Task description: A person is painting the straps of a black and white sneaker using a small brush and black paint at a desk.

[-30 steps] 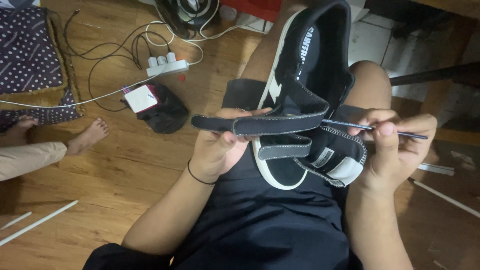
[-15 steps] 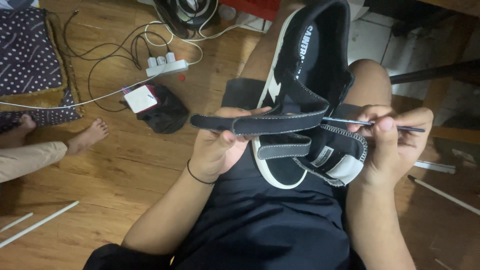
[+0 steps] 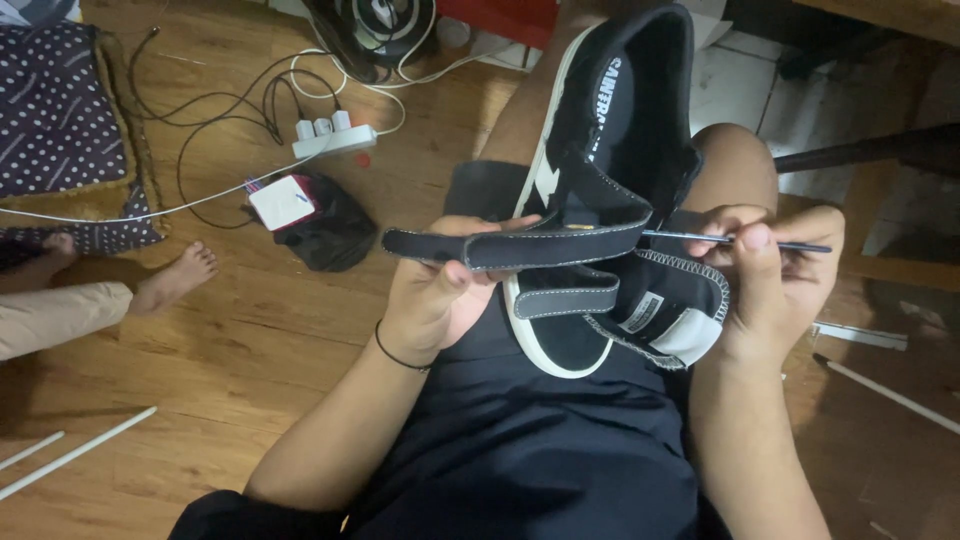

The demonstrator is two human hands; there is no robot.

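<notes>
A black shoe with a white sole (image 3: 620, 170) rests on my lap, its opening facing up. My left hand (image 3: 440, 295) grips the shoe's upper black strap (image 3: 500, 248), pulled out to the left; a second strap lies just below it. My right hand (image 3: 770, 275) pinches a thin dark tool (image 3: 740, 241) like a fine brush or needle. The tool's tip touches the strap's right end beside the shoe's tongue. A thin dark band circles my left wrist.
On the wooden floor at the left lie a white power strip (image 3: 335, 138) with cables, a black pouch under a white and red card (image 3: 315, 215), and a dotted cushion (image 3: 60, 120). Another person's bare feet (image 3: 170, 280) rest nearby. White sticks (image 3: 75, 455) lie on the floor.
</notes>
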